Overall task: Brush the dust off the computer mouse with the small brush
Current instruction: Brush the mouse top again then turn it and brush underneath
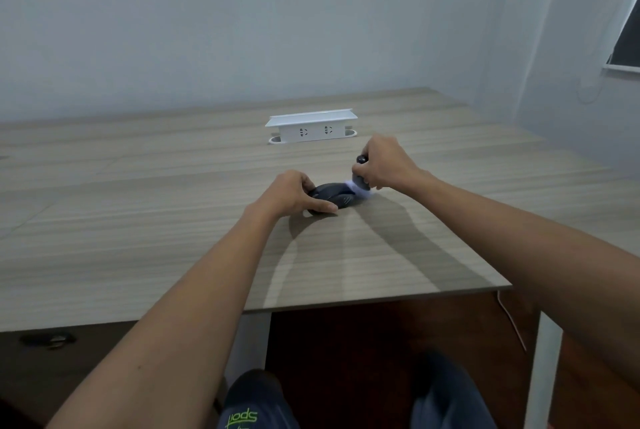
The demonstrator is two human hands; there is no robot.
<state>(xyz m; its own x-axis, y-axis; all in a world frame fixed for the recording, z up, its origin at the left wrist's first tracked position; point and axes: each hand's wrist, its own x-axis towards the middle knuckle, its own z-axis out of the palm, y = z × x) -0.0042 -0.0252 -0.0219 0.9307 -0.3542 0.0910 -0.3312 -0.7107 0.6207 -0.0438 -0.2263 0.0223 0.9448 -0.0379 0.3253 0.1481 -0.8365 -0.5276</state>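
Left hand: your left hand [294, 193] clamps the dark rounded plastic mouse [334, 198], so it cannot slide.
Right hand: your right hand [384, 163] closes its fingers around the small dark-handled brush [360, 179]; white bristles touch the mouse's far end.

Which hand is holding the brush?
The right hand grips the small brush, white bristles touching the computer mouse. The left hand only steadies the mouse.

Both bare arms reach out straight ahead. The left hand [292, 191] lies low, palm down, fingers curled round the mouse [334, 199]. The right hand [386, 162] sits a bit higher, fist closed round the brush [360, 176], knuckles up.
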